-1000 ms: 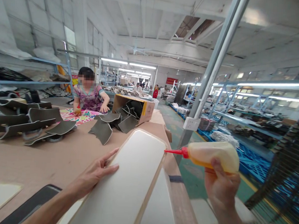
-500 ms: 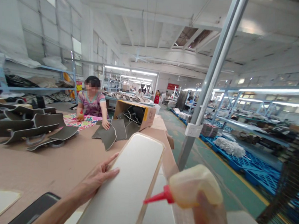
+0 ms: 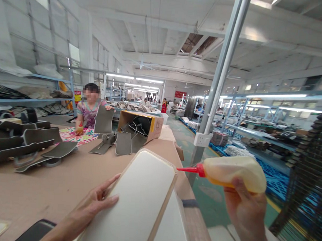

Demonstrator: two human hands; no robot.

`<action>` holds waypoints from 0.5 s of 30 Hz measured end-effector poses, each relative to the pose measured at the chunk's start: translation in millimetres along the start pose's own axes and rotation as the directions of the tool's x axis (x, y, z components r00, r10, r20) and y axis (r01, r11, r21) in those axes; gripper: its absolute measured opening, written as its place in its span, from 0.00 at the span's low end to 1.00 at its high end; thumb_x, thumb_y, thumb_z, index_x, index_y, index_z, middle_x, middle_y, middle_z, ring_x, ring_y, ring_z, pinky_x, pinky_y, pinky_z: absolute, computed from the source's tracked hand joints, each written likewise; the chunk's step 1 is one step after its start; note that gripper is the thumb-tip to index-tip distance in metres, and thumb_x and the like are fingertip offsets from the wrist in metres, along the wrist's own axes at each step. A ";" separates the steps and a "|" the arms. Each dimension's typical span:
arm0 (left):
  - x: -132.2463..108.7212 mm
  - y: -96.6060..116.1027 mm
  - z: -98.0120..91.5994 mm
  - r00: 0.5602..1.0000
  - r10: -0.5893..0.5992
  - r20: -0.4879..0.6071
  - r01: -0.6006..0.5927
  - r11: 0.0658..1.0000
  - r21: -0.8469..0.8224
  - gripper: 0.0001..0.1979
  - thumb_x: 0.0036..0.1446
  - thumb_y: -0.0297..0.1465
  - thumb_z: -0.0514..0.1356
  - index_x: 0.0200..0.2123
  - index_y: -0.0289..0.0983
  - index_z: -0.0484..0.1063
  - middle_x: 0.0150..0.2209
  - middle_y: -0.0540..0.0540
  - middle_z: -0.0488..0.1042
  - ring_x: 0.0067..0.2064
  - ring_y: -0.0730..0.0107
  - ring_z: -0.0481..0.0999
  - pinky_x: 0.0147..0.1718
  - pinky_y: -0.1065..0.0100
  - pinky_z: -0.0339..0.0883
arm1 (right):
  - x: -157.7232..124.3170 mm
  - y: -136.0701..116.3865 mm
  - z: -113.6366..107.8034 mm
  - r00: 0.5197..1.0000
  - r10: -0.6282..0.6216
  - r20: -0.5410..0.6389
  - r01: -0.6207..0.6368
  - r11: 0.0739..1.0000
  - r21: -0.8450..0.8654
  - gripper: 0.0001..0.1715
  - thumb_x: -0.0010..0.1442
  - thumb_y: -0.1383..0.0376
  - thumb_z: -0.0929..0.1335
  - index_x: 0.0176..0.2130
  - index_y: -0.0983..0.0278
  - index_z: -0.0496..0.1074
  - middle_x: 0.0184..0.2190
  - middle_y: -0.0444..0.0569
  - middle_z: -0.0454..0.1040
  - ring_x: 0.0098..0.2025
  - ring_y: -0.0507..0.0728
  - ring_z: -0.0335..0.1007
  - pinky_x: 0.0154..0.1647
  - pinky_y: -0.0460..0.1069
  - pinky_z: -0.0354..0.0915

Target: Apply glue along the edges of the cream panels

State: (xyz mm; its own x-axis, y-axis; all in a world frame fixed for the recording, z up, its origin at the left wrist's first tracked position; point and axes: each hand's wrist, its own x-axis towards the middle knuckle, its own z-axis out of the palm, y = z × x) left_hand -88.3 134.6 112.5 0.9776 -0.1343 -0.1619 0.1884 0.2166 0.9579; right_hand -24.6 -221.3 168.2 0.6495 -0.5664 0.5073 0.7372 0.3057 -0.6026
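Note:
My left hand point(image 3: 97, 201) rests with fingers stretched out on the left edge of a long white panel point(image 3: 135, 205) with a tan rim, steadying it on the brown table point(image 3: 46, 186). My right hand point(image 3: 246, 215) is closed around a soft yellow glue bottle point(image 3: 234, 171). Its red nozzle point(image 3: 189, 169) points left, with the tip just beside the panel's far right corner.
A person across the table lifts a grey cut piece point(image 3: 104, 119). More grey pieces point(image 3: 27, 142) are stacked at the left and spill from a cardboard box point(image 3: 140, 126). A steel post point(image 3: 218, 80) stands right of the table. Blue pallets and racks line the aisle.
My right hand has swung the glue bottle up and to the right, bringing the nozzle back level at the panel's far corner. The person opposite has picked up a grey piece.

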 end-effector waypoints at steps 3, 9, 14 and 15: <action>-1.3 -0.2 -0.4 1.000 0.000 0.009 0.000 1.000 0.003 0.49 0.51 0.37 0.67 0.69 0.43 0.41 0.54 0.42 0.74 0.44 0.53 0.80 0.43 0.56 0.74 | 1.3 2.6 -2.5 0.999 0.010 0.033 -0.010 1.000 0.002 0.24 0.42 0.62 0.80 0.39 0.62 0.76 0.30 0.44 0.75 0.36 0.54 0.72 0.43 0.47 0.70; -1.8 0.4 0.6 1.000 0.003 -0.015 -0.003 1.000 -0.008 0.53 0.47 0.39 0.70 0.69 0.42 0.42 0.54 0.42 0.74 0.46 0.52 0.79 0.42 0.58 0.74 | 1.2 6.0 -8.5 0.997 0.043 0.058 -0.043 0.999 -0.011 0.28 0.42 0.63 0.80 0.44 0.62 0.75 0.34 0.46 0.75 0.38 0.56 0.72 0.39 0.47 0.71; -0.5 1.3 3.0 1.000 0.005 -0.019 -0.006 1.000 -0.014 0.52 0.48 0.38 0.69 0.69 0.42 0.41 0.53 0.41 0.75 0.41 0.56 0.80 0.38 0.59 0.75 | -9.7 6.3 -6.8 0.998 0.056 0.041 -0.055 0.998 -0.027 0.28 0.41 0.61 0.80 0.43 0.62 0.76 0.32 0.45 0.76 0.36 0.55 0.72 0.42 0.47 0.70; 0.0 2.0 4.3 1.000 0.012 -0.018 -0.013 1.000 -0.018 0.51 0.48 0.37 0.69 0.68 0.42 0.42 0.53 0.41 0.75 0.40 0.56 0.80 0.38 0.59 0.75 | -12.9 5.8 -5.7 0.997 0.068 0.039 -0.067 0.997 -0.027 0.28 0.41 0.61 0.80 0.43 0.62 0.76 0.32 0.45 0.76 0.36 0.55 0.73 0.42 0.47 0.70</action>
State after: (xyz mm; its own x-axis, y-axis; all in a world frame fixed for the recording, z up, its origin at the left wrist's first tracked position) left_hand -88.3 130.9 115.5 0.9814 -0.1142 -0.1544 0.1777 0.2355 0.9555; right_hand -29.8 -216.6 154.7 0.7047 -0.5139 0.4892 0.6870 0.3216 -0.6516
